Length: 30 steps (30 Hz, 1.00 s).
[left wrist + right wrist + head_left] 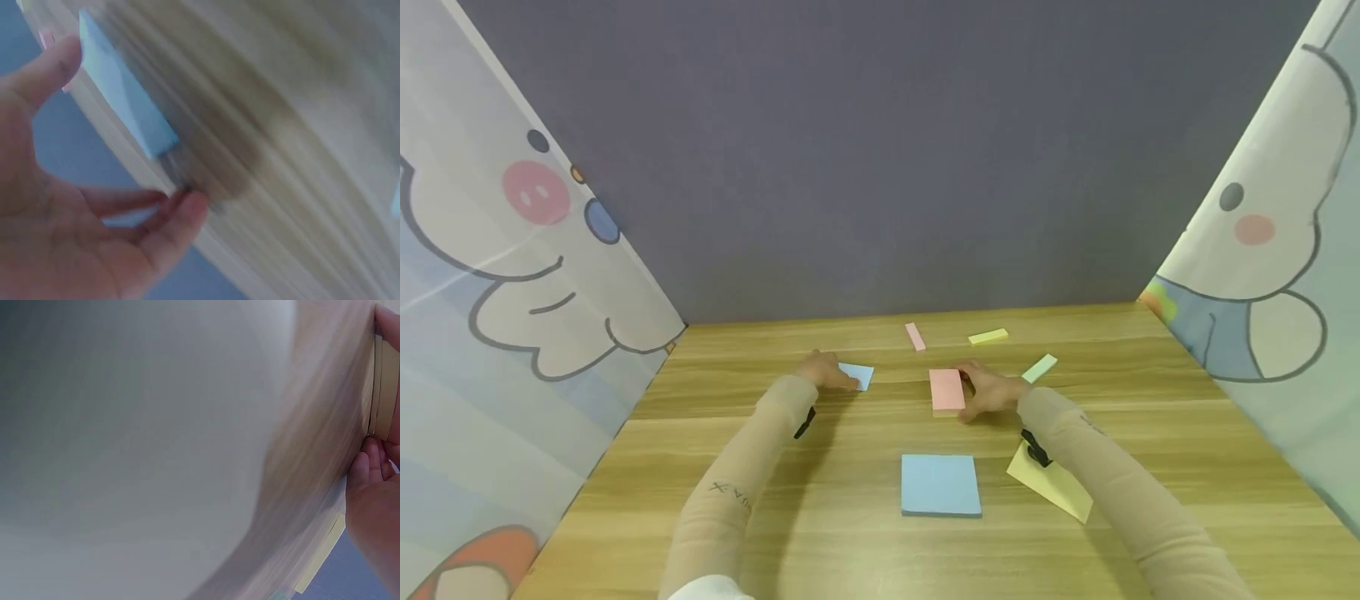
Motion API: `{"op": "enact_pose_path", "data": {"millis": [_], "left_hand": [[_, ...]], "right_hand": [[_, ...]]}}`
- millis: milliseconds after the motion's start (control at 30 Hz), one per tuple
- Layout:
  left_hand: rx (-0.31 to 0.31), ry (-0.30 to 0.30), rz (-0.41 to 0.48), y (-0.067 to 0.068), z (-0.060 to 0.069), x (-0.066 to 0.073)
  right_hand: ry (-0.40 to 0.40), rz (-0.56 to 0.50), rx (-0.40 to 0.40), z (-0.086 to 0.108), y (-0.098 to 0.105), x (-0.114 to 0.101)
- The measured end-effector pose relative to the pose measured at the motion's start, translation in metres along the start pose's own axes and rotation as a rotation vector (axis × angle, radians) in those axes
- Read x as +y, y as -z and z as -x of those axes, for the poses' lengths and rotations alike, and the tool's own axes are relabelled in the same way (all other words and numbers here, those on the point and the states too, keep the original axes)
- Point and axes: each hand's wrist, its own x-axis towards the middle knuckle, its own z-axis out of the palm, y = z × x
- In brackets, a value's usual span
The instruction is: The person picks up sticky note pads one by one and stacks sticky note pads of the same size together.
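Observation:
A small light-blue sticky note pad [859,376] lies on the wooden table beside my left hand [829,371]. In the left wrist view the thumb is near one end of the blue pad [119,84]; the spread fingers [178,231] stand apart from its other end. My right hand [992,392] holds a small stack of sticky note pads [947,390], pink on top with a yellow layer below. The right wrist view shows the stack's edge [387,390] between thumb and fingers, partly cut off by the frame.
A large blue square pad [940,485] lies nearer the front. Part of a yellow pad [1060,487] shows under the right forearm. Narrow pink [915,337], yellow [988,337] and green [1040,367] strip pads lie farther back. A dark panel [910,167] rises behind the table.

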Motion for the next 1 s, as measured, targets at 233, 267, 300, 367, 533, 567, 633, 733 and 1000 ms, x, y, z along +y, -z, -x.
{"op": "enact_pose_path", "data": {"millis": [233,267,300,367,533,567,633,733,1000], "left_hand": [[0.115,0.037,-0.174,-0.011,0.005,0.015],[0.128,0.045,-0.191,-0.013,0.005,0.015],[0.141,0.054,-0.211,-0.015,0.005,0.016],[0.158,0.064,-0.226,-0.018,0.003,0.016],[0.149,0.059,-0.241,-0.02,0.0,0.018],[0.144,0.053,-0.242,-0.02,-0.001,0.018],[0.134,0.047,-0.219,-0.02,-0.002,0.018],[0.122,0.02,-0.161,-0.018,-0.005,0.018],[0.037,-0.219,-0.037,-0.017,-0.016,0.004]], "right_hand": [[0.031,-0.005,0.015,-0.002,0.001,0.003],[0.038,-0.007,0.018,-0.003,0.0,0.003],[0.034,-0.013,0.018,-0.003,-0.001,0.004],[0.041,-0.013,0.018,-0.003,-0.002,0.004],[0.023,-0.018,0.003,-0.002,-0.001,0.003],[0.017,-0.015,-0.002,-0.002,-0.001,0.003],[0.004,-0.018,-0.006,-0.001,0.0,0.003],[0.001,-0.015,-0.011,-0.001,0.002,0.003],[0.037,-0.005,0.021,-0.003,-0.002,0.005]]}}
